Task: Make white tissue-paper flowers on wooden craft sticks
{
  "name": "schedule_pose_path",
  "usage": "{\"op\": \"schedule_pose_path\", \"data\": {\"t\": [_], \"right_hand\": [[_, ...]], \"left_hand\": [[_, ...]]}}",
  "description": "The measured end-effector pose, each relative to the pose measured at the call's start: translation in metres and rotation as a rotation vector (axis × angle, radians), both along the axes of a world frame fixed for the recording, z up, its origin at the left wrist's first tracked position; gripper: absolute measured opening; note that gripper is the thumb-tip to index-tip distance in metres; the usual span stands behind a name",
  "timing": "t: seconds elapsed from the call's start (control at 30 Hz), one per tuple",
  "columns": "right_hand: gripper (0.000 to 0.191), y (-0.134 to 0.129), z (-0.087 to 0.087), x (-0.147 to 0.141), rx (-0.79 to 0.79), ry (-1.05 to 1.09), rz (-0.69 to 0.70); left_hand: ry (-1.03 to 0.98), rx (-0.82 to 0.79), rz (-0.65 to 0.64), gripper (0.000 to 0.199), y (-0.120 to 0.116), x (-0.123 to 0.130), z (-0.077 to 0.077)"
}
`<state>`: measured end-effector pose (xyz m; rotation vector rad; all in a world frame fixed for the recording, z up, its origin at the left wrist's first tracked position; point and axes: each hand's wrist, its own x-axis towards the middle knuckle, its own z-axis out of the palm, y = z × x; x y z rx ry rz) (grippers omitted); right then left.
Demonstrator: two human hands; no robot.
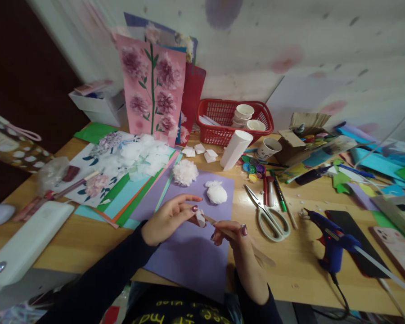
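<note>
My left hand pinches a small piece of white paper between thumb and fingers, above a purple sheet. My right hand grips a thin wooden stick, slanting across its fingers. The stick's far tip meets the white piece; whether it goes inside I cannot tell. On the purple sheet beyond my hands sit a fluffy white paper flower and a white crumpled paper ball.
Scissors, markers and a blue glue gun lie to the right, near a dark phone. A white roll stands before a red basket. Coloured sheets and a pink flower picture are left.
</note>
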<state>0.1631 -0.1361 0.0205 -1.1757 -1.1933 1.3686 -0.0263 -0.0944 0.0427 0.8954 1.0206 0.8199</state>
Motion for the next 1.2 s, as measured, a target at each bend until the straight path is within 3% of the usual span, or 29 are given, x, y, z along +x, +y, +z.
{"op": "schedule_pose_path", "data": {"t": [0.27,0.57,0.87,1.2], "right_hand": [[0.053,0.001,-0.002,0.005,0.026,0.09,-0.117],[0.059,0.001,-0.004,0.012,0.02,0.053,-0.062],[0.06,-0.002,0.005,0.007,-0.024,0.099,-0.006],[0.058,-0.005,0.003,0.007,-0.022,0.044,-0.044]], "left_hand": [[0.011,0.021,0.034,0.047,-0.001,0.001,0.002],[0.14,0.144,0.104,0.045,-0.006,0.005,0.007],[0.183,0.208,-0.02,0.022,-0.01,0.007,-0.004],[0.152,0.138,-0.096,0.025,-0.013,0.006,0.001]]}}
